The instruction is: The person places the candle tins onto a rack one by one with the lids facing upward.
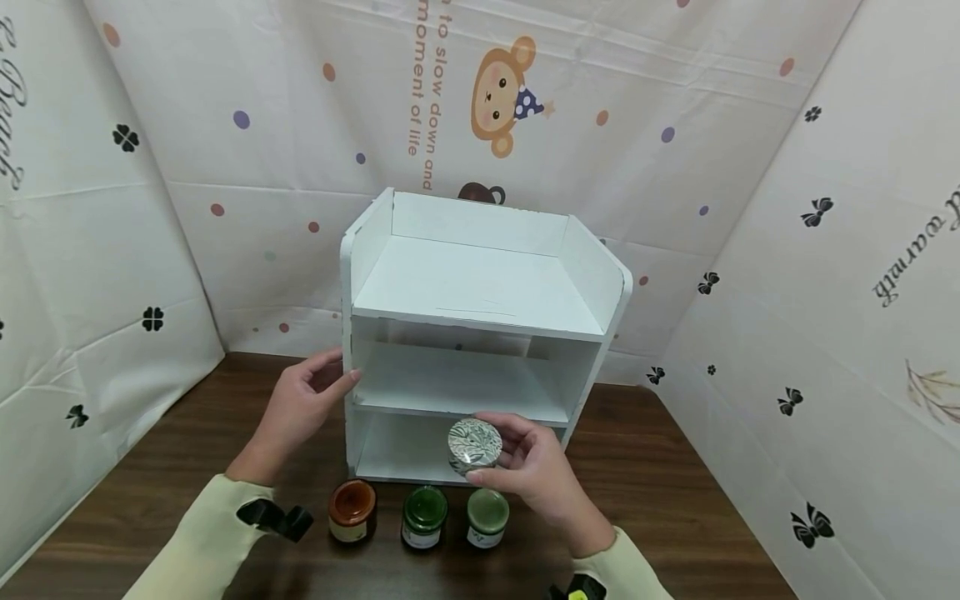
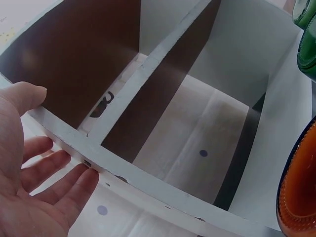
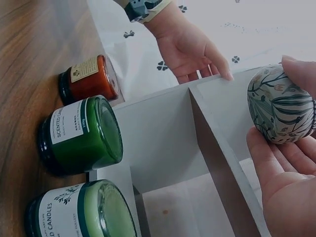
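A small white shelf unit point(image 1: 480, 279) with two compartments below its top stands on the table. My left hand point(image 1: 303, 408) is at its left side panel, thumb at the front edge and fingers along the outer face. In my right hand point(image 1: 536, 471) I grip a round tin point(image 1: 475, 443) with a green leaf pattern, thumb on one side and fingers on the other. The tin is held in front of the lower compartment. The right wrist view shows the patterned tin point(image 3: 280, 103) from its side, raised above the table.
In front of the shelf stand three jar candles in a row: an amber one point(image 1: 351, 512), a dark green one point(image 1: 424, 517) and a light green one point(image 1: 487, 517). The brown wooden table point(image 1: 637, 467) is bounded by printed cloth point(image 1: 277, 217) at the back and both sides.
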A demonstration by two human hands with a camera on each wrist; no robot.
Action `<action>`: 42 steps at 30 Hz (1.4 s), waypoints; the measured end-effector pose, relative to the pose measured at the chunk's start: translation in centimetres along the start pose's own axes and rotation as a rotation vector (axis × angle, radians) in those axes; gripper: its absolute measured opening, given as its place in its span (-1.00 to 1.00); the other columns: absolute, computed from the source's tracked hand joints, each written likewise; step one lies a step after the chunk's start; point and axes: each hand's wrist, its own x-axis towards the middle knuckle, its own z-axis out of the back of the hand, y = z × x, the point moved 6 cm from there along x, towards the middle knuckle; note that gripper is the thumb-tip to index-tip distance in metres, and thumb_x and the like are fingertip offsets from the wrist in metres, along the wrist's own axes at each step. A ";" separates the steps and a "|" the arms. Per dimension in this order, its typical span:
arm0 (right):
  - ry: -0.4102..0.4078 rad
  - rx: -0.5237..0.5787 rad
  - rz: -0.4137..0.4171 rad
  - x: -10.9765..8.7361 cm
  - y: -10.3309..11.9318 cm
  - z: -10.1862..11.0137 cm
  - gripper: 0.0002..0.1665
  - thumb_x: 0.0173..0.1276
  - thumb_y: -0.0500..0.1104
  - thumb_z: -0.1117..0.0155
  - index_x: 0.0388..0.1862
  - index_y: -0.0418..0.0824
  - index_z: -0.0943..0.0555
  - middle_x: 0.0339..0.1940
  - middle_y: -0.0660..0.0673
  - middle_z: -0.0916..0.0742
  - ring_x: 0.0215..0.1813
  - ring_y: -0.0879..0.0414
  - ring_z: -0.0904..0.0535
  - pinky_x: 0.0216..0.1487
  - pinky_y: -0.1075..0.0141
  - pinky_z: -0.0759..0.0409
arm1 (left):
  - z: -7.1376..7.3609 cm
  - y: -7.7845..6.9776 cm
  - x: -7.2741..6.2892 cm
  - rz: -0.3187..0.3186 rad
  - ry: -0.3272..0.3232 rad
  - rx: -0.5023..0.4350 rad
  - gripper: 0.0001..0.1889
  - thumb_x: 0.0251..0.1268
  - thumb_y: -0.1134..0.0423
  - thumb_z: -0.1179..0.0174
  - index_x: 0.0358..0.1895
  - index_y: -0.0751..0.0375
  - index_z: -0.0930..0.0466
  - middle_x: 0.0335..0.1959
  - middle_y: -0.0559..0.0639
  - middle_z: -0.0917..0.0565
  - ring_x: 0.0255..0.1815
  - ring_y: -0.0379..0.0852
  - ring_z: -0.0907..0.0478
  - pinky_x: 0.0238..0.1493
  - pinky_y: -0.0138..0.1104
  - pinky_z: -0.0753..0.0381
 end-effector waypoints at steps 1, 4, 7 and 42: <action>0.001 -0.001 0.005 0.1 0.1 -0.1 -0.13 0.09 -0.37 -0.62 0.38 -0.48 -0.44 0.15 -0.16 -0.73 0.09 0.14 -0.73 0.09 0.30 -0.74 | 0.0 0.0 0.0 -0.001 0.000 0.000 -0.36 0.45 -0.14 -0.23 0.45 0.13 -0.46 0.30 0.19 -0.63 0.26 0.14 -0.61 0.20 -0.06 -0.69; 0.003 0.001 0.011 0.2 0.2 -0.2 -0.12 0.09 -0.35 -0.62 0.38 -0.49 -0.44 0.15 -0.17 -0.73 0.09 0.14 -0.73 0.11 0.30 -0.73 | 0.0 0.0 0.0 -0.005 -0.002 0.001 -0.36 0.45 -0.14 -0.23 0.45 0.13 -0.46 0.29 0.19 -0.63 0.25 0.13 -0.61 0.19 -0.12 -0.70; 0.002 0.000 0.009 0.4 0.4 -0.4 -0.12 0.09 -0.34 -0.63 0.38 -0.47 -0.45 0.16 -0.18 -0.72 0.09 0.14 -0.73 0.11 0.30 -0.73 | 0.0 0.0 0.0 -0.005 -0.005 0.002 -0.36 0.44 -0.15 -0.24 0.44 0.12 -0.47 0.29 0.18 -0.64 0.25 0.12 -0.62 0.16 -0.21 -0.70; 0.013 0.008 0.051 1.9 2.8 -1.3 -0.14 0.11 -0.33 -0.62 0.39 -0.42 -0.46 0.19 -0.24 -0.69 0.07 0.08 -0.73 0.01 0.31 -0.76 | 0.1 0.0 -0.1 -0.001 0.004 0.004 -0.35 0.45 -0.16 -0.21 0.46 0.12 -0.45 0.31 0.19 -0.62 0.26 0.13 -0.60 0.20 -0.12 -0.70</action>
